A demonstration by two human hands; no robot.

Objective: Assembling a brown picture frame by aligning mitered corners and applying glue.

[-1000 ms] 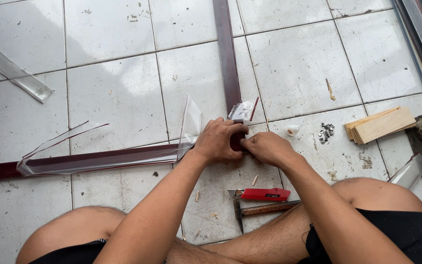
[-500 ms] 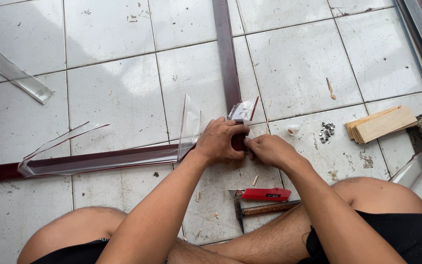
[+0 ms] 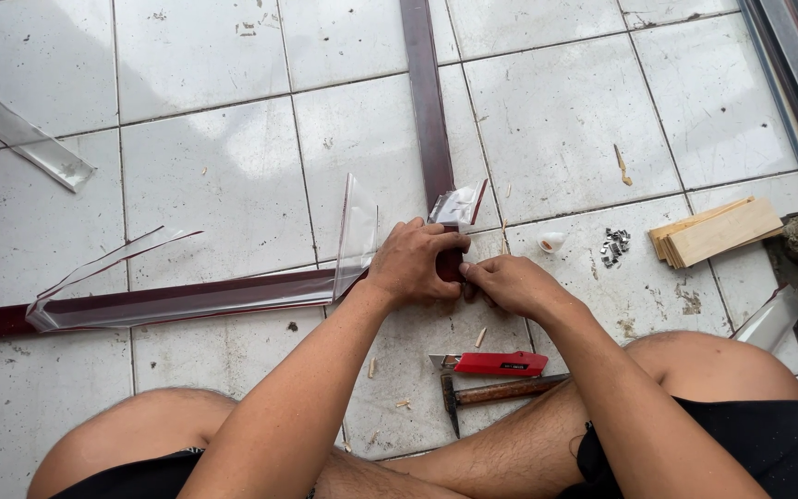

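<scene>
We sat on the tiled floor [image 3: 214, 176] with our legs folded and both hands meeting at the corner where two dark red frame strips [image 3: 424, 111] came together. One strip ran away from us, its long axis pointing straight up the view; the other [image 3: 168, 300] lay crosswise, stretching off to our left, part wrapped in clear plastic film [image 3: 94, 277] that had peeled up in loose flaps. The joint itself lay directly under our fingers, so neither hand had any reach left to make: our left hand [image 3: 413, 263] sat squarely on top of the corner, and our right hand [image 3: 510, 282] came in from the right side, touching it at the same spot. Our left fingers [image 3: 436, 242] were curled down and closed over the end of the upright strip, gripping it. Our right fingers [image 3: 475, 273] were pinched nearly shut against the joint, just beside the left thumb; whether they held some small piece there we could not tell, as the hands hid it. Another flap of clear film [image 3: 457, 205] stood just beyond our knuckles. Close in front of our shins lay a red utility knife [image 3: 496, 363] and, touching it, a hammer [image 3: 501, 393]. Well off to the right lay a stack of small wooden blocks [image 3: 718, 231], with a little heap of metal staples [image 3: 614, 246] between it and our hands.
</scene>
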